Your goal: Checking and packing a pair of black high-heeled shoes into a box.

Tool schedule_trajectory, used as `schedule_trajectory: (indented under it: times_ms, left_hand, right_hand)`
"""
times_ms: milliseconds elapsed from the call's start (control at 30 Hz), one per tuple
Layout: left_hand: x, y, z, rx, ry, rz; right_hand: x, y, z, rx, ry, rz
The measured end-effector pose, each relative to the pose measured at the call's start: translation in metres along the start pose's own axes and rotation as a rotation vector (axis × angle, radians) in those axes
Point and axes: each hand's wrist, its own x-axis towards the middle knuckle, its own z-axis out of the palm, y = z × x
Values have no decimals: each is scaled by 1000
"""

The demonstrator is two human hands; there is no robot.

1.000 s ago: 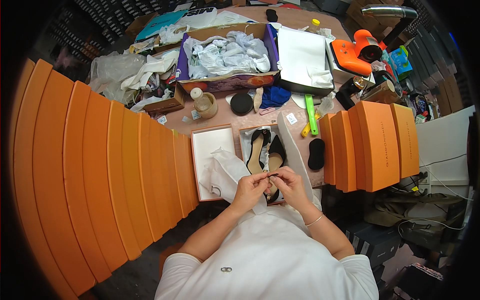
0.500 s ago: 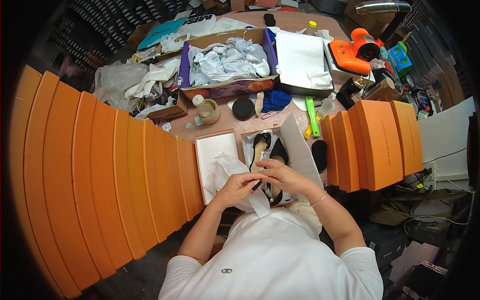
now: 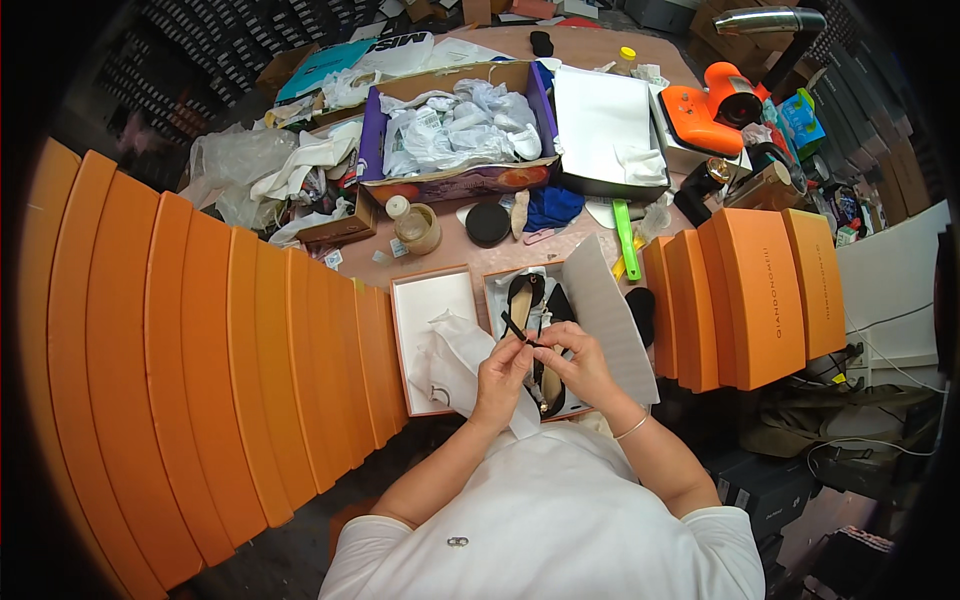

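Note:
My left hand [image 3: 503, 377] and my right hand [image 3: 577, 362] meet over an open shoe box [image 3: 600, 300] and both pinch a thin black strap [image 3: 517, 331] of a black shoe [image 3: 548, 385]. A second black shoe [image 3: 524, 292] lies in the box on white tissue paper [image 3: 462, 352]. The box lid [image 3: 428, 305] lies upturned just to the left, with tissue spilling over it. My right wrist wears a thin bracelet [image 3: 632, 428].
Rows of orange boxes stand at the left [image 3: 200, 380] and at the right [image 3: 755, 290]. Behind are a purple box of crumpled paper [image 3: 450, 130], a white box [image 3: 600, 120], a jar [image 3: 415, 225], a black round lid [image 3: 488, 224], a green tool [image 3: 627, 240] and an orange device [image 3: 700, 110].
My hands have lifted slightly toward the box, and the black strap now sticks up between my fingers. The view has shifted a little.

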Motion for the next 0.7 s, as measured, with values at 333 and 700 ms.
schedule_trajectory:
  times_ms: [333,700]
  left_hand:
    - [5,11,-8,326,-149,152]
    - [9,27,-4,607,-156,214]
  right_hand:
    - [-8,-9,-20,41,-11,50]
    - [-14,-24,-19,587,-85,382]
